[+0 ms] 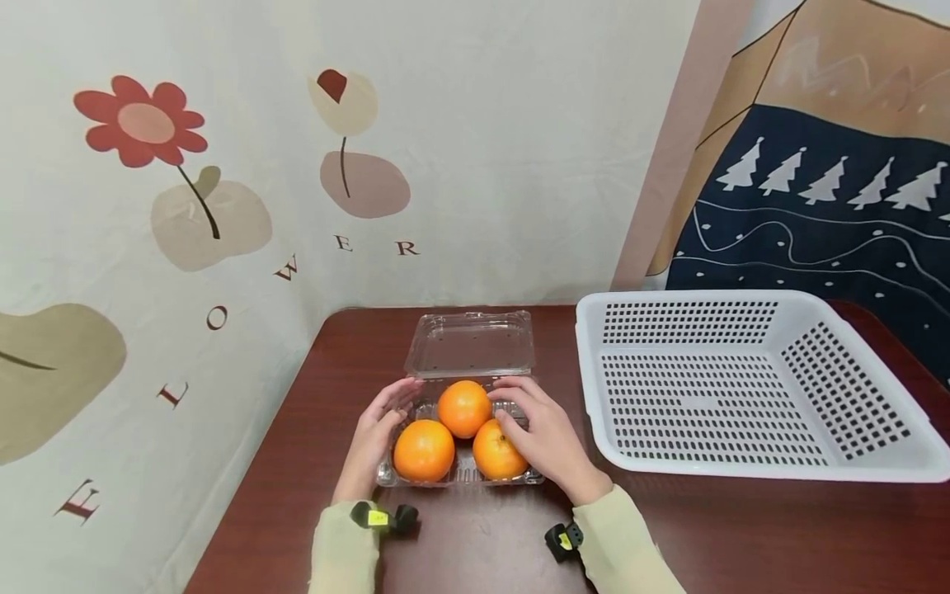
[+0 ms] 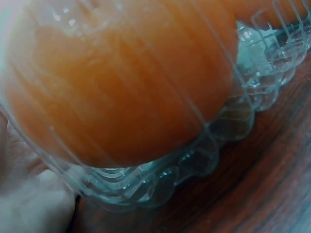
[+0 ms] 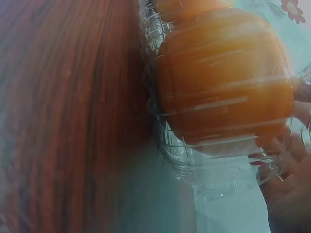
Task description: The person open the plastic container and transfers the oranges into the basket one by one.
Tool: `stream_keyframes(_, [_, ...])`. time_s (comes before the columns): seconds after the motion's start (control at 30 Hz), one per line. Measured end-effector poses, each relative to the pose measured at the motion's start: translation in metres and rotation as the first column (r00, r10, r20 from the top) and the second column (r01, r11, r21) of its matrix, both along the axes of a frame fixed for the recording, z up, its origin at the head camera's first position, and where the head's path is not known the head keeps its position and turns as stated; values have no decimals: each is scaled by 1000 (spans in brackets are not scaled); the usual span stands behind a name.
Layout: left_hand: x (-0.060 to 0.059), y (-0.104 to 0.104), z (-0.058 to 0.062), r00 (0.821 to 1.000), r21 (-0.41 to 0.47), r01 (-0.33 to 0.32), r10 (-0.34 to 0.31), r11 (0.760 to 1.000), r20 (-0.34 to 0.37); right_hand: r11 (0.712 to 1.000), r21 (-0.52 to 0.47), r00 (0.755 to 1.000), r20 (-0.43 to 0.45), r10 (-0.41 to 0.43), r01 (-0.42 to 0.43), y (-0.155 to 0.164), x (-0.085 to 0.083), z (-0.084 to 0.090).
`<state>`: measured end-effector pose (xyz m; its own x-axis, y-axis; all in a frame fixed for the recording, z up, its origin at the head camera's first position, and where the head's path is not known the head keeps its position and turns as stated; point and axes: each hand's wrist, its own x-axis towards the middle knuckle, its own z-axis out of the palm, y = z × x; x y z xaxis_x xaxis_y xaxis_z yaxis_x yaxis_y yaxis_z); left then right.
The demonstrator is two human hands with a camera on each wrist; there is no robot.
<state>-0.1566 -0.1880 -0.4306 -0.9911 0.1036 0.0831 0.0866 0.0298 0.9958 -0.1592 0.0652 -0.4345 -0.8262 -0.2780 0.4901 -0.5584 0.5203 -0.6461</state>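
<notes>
Three oranges sit in a clear plastic clamshell box on the table: a left orange, a back orange and a right orange. The box's lid lies folded back behind it. My left hand holds the box's left side, its palm against the outer wall in the left wrist view. Over the right side reaches my right hand, fingers lightly bent, its thumb by the right orange and fingertips near the back orange. The right wrist view is blurred, with fingers partly behind plastic.
A large white plastic basket with a perforated base stands to the right of the box. The dark red-brown table meets a printed curtain at its back and left. Small black cameras are strapped to both wrists.
</notes>
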Motion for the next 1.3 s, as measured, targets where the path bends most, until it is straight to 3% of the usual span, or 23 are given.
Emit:
stream_keyframes(0.4, [-2,0,-2,1000,18,-13,13,1000,6,995,91,999,-23,47,-45,-1,-2,-2])
stream_keyframes(0.63, [-2,-1,-2,1000,4,-6,6,1000,-11,991,104,996,8,84,-85,-1,-1,1])
stream_keyframes(0.93, [-10,-5,-19,1000,29,-6,7,1000,-21,975,174,990,47,132,-138,4,0,2])
stream_keyframes(1.1, [-15,-8,-27,1000,11,-10,10,1000,-16,969,213,992,11,125,-124,2,0,1])
stream_keyframes(1.3, [-15,-9,-29,999,18,-22,22,1000,-22,972,217,995,-5,97,-94,-1,0,-1])
